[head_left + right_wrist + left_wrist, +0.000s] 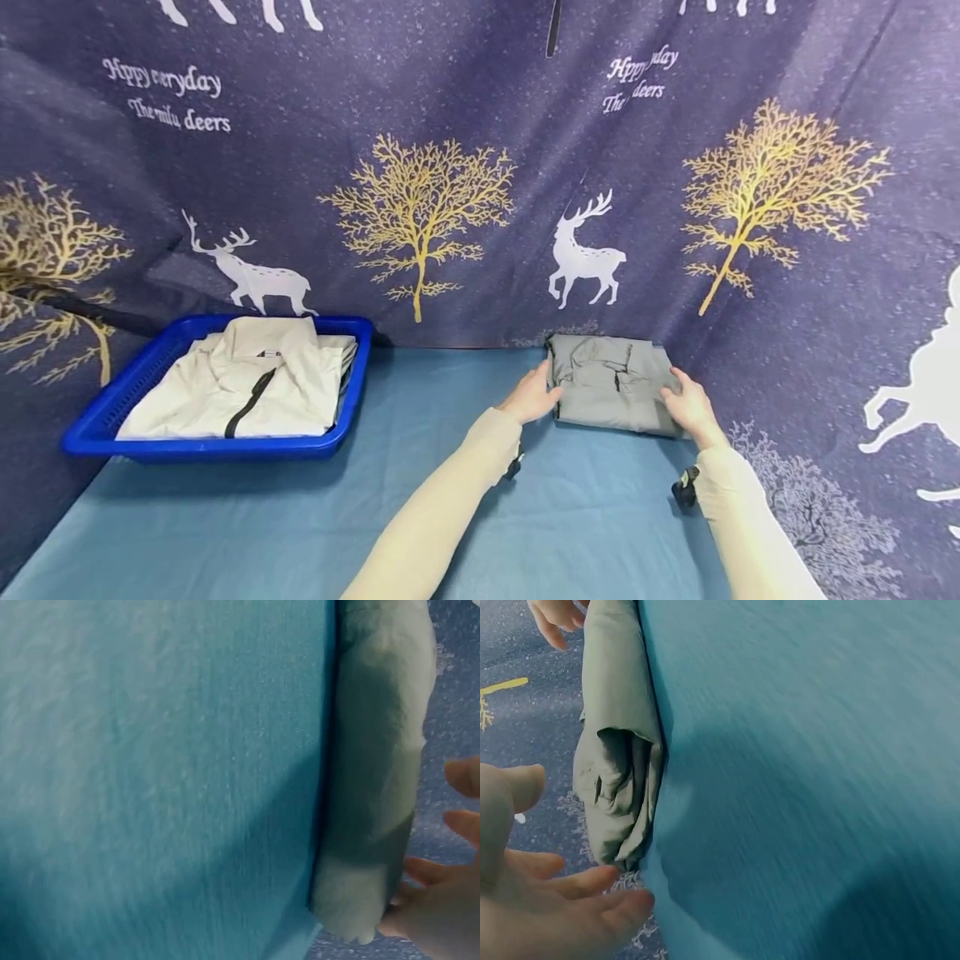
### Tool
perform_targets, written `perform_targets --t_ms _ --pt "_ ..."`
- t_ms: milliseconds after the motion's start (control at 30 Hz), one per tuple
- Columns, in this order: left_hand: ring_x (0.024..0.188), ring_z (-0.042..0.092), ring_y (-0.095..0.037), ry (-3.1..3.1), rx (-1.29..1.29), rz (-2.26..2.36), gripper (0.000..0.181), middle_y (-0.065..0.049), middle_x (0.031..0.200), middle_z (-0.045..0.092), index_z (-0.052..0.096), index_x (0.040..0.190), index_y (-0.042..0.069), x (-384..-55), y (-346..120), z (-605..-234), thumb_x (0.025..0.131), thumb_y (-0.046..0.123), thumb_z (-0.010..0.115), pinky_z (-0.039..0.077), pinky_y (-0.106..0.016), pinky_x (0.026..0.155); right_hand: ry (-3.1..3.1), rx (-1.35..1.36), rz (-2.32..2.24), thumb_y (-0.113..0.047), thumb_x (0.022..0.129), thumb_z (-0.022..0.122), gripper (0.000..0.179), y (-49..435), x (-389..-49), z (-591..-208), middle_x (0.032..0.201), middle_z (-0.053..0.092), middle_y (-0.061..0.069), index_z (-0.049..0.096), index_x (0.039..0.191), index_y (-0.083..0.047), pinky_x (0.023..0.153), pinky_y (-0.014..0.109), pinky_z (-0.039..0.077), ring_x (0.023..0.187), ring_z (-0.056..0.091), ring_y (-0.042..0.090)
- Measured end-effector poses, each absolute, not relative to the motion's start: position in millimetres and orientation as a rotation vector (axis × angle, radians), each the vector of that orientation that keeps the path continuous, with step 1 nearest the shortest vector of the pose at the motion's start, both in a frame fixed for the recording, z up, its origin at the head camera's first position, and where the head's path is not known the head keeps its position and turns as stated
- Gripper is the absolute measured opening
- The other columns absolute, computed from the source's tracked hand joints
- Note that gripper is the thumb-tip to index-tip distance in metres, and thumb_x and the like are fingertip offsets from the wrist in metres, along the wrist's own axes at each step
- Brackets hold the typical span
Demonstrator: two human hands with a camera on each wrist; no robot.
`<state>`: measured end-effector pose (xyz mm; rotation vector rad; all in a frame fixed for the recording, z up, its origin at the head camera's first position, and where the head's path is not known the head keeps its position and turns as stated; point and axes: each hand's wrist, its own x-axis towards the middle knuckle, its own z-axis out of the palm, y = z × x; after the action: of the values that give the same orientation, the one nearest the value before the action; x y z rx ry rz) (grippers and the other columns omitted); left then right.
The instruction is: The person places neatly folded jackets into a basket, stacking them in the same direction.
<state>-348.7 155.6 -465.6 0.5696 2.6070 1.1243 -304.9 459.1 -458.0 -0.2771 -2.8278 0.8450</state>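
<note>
A grey folded garment [617, 387] lies flat at the far right of the table, up against the backdrop. At its left side is my left hand [531, 395], thumb apart from the extended fingers. In the left wrist view those fingertips [634, 907] come right up to the garment's layered end [622, 795]. My right hand [688, 406] is at the opposite side, its thumb over the garment's right edge in the head view. The right wrist view has its spread fingers [427, 871] beside the end of the thick grey fold [371, 787].
A blue plastic basket [225, 450] stands at the back left, holding a white folded garment [247, 383] with a dark zip and other folded cloth under it. Blue cloth [300, 525] covers the table. A dark backdrop [480, 100] with deer and trees hangs behind.
</note>
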Motion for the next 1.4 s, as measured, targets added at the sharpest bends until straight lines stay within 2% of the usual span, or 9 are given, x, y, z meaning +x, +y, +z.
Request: perform_targets --t_ms 133,267,400,500,633,833,1033,1233,1400 --pt "0.142 0.029 -0.033 2.631 0.543 1.096 0.069 -0.014 0.155 0.033 0.014 0.158 0.01 -354 165 -466 0.104 0.037 0.046 0.028 -0.045 0.113 -2.892 -0.342 0.889 -0.019 0.098 0.048 0.064 462 -311 -462 0.144 0.024 0.043 0.021 0.15 0.009 0.107 0.063 0.024 0.132 0.025 0.058" --pt "0.143 0.024 -0.04 2.671 0.519 0.997 0.068 -0.015 0.154 0.035 0.016 0.158 0.011 -354 173 -471 0.104 0.04 0.045 0.026 -0.048 0.113 -2.938 -0.418 0.896 -0.025 0.099 0.046 0.07 463 -311 -466 0.146 0.016 0.044 0.012 0.151 0.008 0.107 0.068 0.017 0.132 0.015 0.063" --pt "0.144 0.022 -0.039 2.725 0.505 0.911 0.069 -0.017 0.153 0.035 0.017 0.159 0.017 -353 178 -482 0.103 0.047 0.043 0.025 -0.048 0.114 -2.983 -0.402 0.882 -0.03 0.099 0.045 0.074 463 -312 -470 0.147 0.014 0.043 0.009 0.151 0.009 0.108 0.067 0.017 0.133 0.015 0.063" --pt "0.143 0.024 -0.038 2.749 0.541 0.897 0.072 -0.016 0.153 0.036 0.017 0.159 0.017 -356 182 -488 0.101 0.051 0.044 0.025 -0.046 0.114 -2.991 -0.378 0.879 -0.031 0.1 0.045 0.075 462 -313 -474 0.147 0.017 0.043 0.008 0.151 0.01 0.109 0.064 0.021 0.133 0.02 0.06" --pt "0.142 0.029 -0.032 2.694 0.564 0.985 0.078 -0.011 0.153 0.037 0.016 0.158 0.014 -356 184 -488 0.099 0.052 0.05 0.028 -0.042 0.113 -2.994 -0.409 0.913 -0.034 0.1 0.046 0.077 458 -316 -475 0.15 0.015 0.04 0.007 0.153 0.006 0.11 0.063 0.019 0.135 0.017 0.058" --pt "0.141 0.032 -0.027 2.398 0.432 1.44 0.084 -0.006 0.158 0.03 0.012 0.159 0.022 -352 190 -489 0.095 0.043 0.063 0.034 -0.046 0.109 -2.895 -0.495 1.016 -0.03 0.097 0.052 0.075 461 -318 -476 0.153 0.016 0.035 0.013 0.155 -0.001 0.11 0.063 0.019 0.137 0.016 0.056" --pt "0.14 0.032 -0.032 2.304 0.251 1.73 0.08 -0.012 0.155 0.033 0.026 0.156 0.016 -354 193 -496 0.091 0.022 0.071 0.035 -0.047 0.108 -2.785 -0.478 1.286 -0.018 0.094 0.057 0.078 471 -315 -478 0.154 0.009 0.035 0.012 0.156 -0.003 0.112 0.06 0.017 0.14 0.012 0.052" --pt "0.142 0.029 -0.029 2.123 0.271 1.725 0.078 -0.003 0.158 0.029 0.03 0.155 0.029 -356 190 -494 0.09 0.024 0.072 0.035 -0.051 0.107 -2.836 -0.373 1.401 -0.014 0.095 0.058 0.076 474 -312 -482 0.156 0.008 0.033 0.013 0.156 -0.001 0.113 0.059 0.014 0.142 0.007 0.05" --pt "0.141 0.033 -0.027 2.175 0.405 1.631 0.066 -0.004 0.154 0.036 0.041 0.151 0.025 -354 188 -498 0.092 0.026 0.071 0.036 -0.046 0.107 -2.853 -0.36 1.507 -0.016 0.097 0.057 0.07 473 -309 -484 0.157 0.004 0.031 0.021 0.155 -0.001 0.113 0.059 0.013 0.143 0.005 0.049"
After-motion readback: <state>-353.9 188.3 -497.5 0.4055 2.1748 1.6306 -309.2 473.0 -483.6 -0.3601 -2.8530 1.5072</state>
